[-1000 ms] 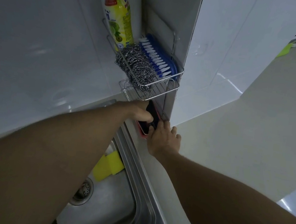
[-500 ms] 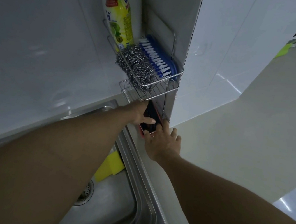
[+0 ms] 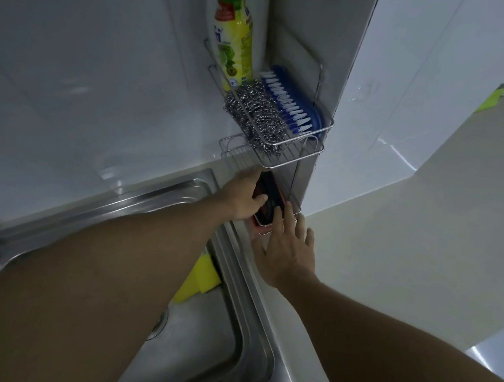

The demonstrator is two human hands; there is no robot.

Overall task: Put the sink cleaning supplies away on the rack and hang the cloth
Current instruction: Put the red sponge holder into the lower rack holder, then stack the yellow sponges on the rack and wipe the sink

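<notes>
L hand [image 3: 245, 198] has its fingers curled round a flat black pad w/ a red edge [image 3: 269, 207], just under the shiny wire rack [image 3: 293, 158]. R hand [image 3: 287, 250] is flat, fingers straight & apart, tips touching the pad. On the rack: yellow bottle w/ green cap [image 3: 235, 38], silver steel scrubber ball [image 3: 259, 115], blue brush w/ white bristles [image 3: 290, 106]. A yellow thing [image 3: 200, 280] (cloth or sponge, can't tell) lies in the steel sink [image 3: 221, 363].

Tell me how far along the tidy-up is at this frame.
Done: the dish soap bottle, steel scourer and blue brush sit on the upper shelf of the wire rack. In hand: the left hand grips a dark red-edged pad low on the rack, the right hand touching it with straight fingers. Left: a yellow cloth or sponge lies in the sink; no hung cloth shows.
</notes>
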